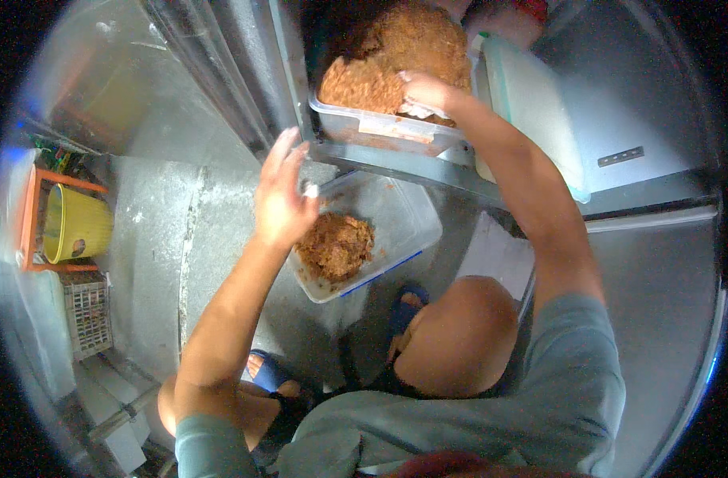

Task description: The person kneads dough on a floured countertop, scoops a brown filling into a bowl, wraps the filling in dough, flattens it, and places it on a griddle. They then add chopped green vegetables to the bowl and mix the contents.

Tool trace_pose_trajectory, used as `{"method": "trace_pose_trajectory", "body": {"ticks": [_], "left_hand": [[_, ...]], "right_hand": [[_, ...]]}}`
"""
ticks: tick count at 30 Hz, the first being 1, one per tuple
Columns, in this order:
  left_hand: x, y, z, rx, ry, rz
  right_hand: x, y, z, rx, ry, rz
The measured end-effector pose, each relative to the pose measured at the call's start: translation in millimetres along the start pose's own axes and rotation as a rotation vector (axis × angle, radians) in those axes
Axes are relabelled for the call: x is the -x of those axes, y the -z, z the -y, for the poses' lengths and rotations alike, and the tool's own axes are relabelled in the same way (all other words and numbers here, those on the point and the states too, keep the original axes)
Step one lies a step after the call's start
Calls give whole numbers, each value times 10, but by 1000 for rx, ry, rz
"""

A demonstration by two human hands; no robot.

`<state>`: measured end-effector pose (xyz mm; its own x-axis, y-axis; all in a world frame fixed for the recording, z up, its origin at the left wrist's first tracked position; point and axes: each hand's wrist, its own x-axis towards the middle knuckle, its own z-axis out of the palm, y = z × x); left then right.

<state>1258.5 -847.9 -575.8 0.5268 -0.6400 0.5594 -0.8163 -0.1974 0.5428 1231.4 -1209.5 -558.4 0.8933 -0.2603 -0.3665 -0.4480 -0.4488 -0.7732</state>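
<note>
My right hand reaches into a clear plastic container heaped with a brown, crumbly food mass. Its fingers press against the mass near the front rim, and something whitish shows on or under them; whether they grip anything is hidden. My left hand hovers empty with fingers apart, its fingertips whitish. Below it, a second clear plastic container rests on the floor. A smaller brown clump lies in that container, towards its left side.
The upper container sits inside an open metal cabinet, behind its front ledge. A pale flat bag or slab leans right of it. Left stand a yellow bin in an orange frame and a white lattice crate. My knees flank the lower container.
</note>
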Motion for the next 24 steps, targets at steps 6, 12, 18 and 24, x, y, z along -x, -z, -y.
{"method": "trace_pose_trajectory", "body": {"ticks": [6, 12, 18, 24], "left_hand": [[1144, -201, 869, -62, 622, -65], [1947, -340, 1557, -34, 1262, 320], [1847, -343, 1324, 418, 1462, 90], [1712, -501, 1204, 511, 1505, 131]], "right_hand": [[898, 3, 142, 328, 452, -407], [1498, -1589, -202, 438, 360, -417], [1484, -2268, -845, 833, 486, -29], [1735, -685, -101, 940, 458, -719]]}}
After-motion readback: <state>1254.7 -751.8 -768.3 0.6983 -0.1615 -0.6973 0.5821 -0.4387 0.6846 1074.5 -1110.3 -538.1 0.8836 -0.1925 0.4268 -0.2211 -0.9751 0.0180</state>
